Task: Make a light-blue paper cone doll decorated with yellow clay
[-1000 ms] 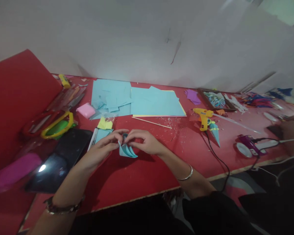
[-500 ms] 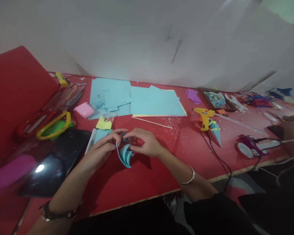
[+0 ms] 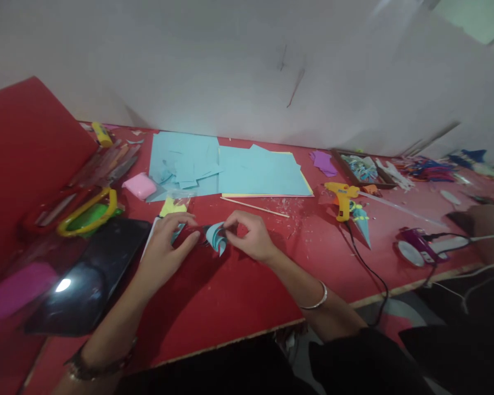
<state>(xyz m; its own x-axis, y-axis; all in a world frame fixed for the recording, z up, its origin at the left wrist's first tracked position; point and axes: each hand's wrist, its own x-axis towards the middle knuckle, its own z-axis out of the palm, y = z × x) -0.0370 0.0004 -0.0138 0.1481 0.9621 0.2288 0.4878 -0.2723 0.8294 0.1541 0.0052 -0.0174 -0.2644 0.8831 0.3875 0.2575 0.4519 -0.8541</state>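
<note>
A curled light-blue paper piece (image 3: 216,238), made of several layered strips, is held over the red table. My right hand (image 3: 249,236) pinches its right side between thumb and fingers. My left hand (image 3: 168,247) is just left of the piece, thumb and fingers apart with a gap between them, and I see nothing held in it. Something small and dark shows blurred between the left fingertips and the paper. Beneath the left hand, a pad with blue paper (image 3: 178,233) is partly hidden, beside a yellow paper packet (image 3: 173,206).
Large blue sheets (image 3: 259,173) lie along the wall, with a thin stick (image 3: 255,207) in front. To the right are a yellow glue gun (image 3: 342,198), a blue paper cone (image 3: 362,226) and a tray of scraps (image 3: 389,183). A black tablet-like slab (image 3: 94,280) and yellow-handled scissors (image 3: 63,226) are left.
My left hand has come away from the blue paper piece, moving left and spreading its fingers. The piece, now in the right hand alone, has turned and sits slightly higher.
</note>
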